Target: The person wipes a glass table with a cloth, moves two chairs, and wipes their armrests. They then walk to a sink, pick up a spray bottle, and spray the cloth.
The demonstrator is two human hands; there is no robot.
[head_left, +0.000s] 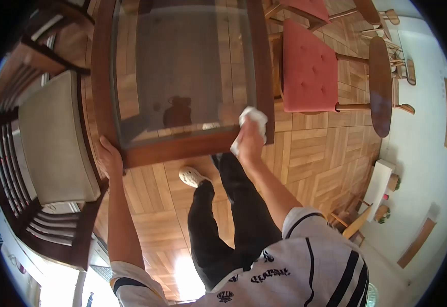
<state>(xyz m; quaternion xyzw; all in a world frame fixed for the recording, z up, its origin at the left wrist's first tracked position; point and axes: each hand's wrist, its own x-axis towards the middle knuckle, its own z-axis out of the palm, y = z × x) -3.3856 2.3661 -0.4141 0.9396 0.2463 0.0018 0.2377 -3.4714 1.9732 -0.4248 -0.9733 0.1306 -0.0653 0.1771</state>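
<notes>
White cloth (253, 116) bunched in right hand (249, 142), grip closed round it, pressed on the wooden rim of the glass-topped bench (182, 149) at its near right corner, centre-right of frame. Left hand (110, 158) grip curled over the near left corner, centre-left. Beige chair (54, 138) at left, red-cushioned chair (308, 66) upper right.

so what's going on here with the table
A person stands at a glass-topped wooden table. Their right hand presses a white cloth on its near right corner, while the left hand grips the near left corner. A beige-cushioned chair stands to the left, a red-cushioned chair to the right.
</notes>
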